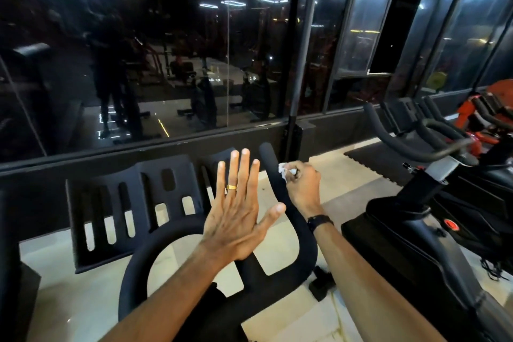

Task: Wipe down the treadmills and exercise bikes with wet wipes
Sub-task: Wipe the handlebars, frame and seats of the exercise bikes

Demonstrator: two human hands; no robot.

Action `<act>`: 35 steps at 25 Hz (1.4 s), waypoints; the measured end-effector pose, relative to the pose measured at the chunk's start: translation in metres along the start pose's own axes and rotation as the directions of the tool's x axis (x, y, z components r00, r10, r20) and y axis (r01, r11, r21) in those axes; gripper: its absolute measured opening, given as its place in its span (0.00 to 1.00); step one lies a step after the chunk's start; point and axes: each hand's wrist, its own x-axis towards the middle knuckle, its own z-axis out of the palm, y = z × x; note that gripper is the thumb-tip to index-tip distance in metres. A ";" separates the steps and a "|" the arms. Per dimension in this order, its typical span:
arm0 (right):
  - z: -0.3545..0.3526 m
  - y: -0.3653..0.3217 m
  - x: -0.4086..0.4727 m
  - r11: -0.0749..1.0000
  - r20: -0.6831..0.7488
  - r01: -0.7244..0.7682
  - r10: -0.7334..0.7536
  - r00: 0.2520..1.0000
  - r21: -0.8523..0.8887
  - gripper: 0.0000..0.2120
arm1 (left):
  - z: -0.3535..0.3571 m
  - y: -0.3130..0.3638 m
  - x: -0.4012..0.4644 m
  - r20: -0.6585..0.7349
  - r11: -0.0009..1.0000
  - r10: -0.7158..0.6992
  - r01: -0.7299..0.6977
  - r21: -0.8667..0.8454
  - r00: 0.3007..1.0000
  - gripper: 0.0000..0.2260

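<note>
Wet wipe (286,170) scrunched in right hand (301,184) against the handlebar (273,168); left hand (237,214) splayed flat (gripping nothing), pale tile floor (352,178), dark mirror wall (166,50).

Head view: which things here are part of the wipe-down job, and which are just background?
In the job:
- wet wipe, bunched in the right hand
- black handlebar of the near exercise bike, wipe against its right prong
- left hand, fingers spread flat, holding nothing

Just around:
- neighbouring exercise bike to the right
- black slotted panel
- floor mat
- mirror wall
</note>
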 end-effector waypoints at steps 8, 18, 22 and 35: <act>0.033 -0.048 0.058 0.881 0.129 0.411 -0.391 0.911 -0.236 0.09 | 0.000 -0.003 0.000 -0.067 0.999 -0.025 0.022 -0.041 0.997 0.40; -0.021 -0.017 -0.023 0.818 0.475 0.439 -0.239 0.847 -0.371 0.11 | 0.005 -0.005 0.003 -0.105 0.999 -0.019 0.015 -0.040 0.994 0.40; -0.055 -0.017 -0.068 0.870 0.488 0.262 -0.028 0.872 -0.418 0.09 | 0.006 -0.004 0.003 -0.087 1.000 0.001 -0.002 -0.013 0.996 0.38; -0.081 -0.080 -0.181 0.974 0.439 -0.227 0.206 0.874 -0.005 0.08 | 0.004 -0.002 0.000 -0.088 0.995 -0.006 -0.003 -0.100 0.996 0.37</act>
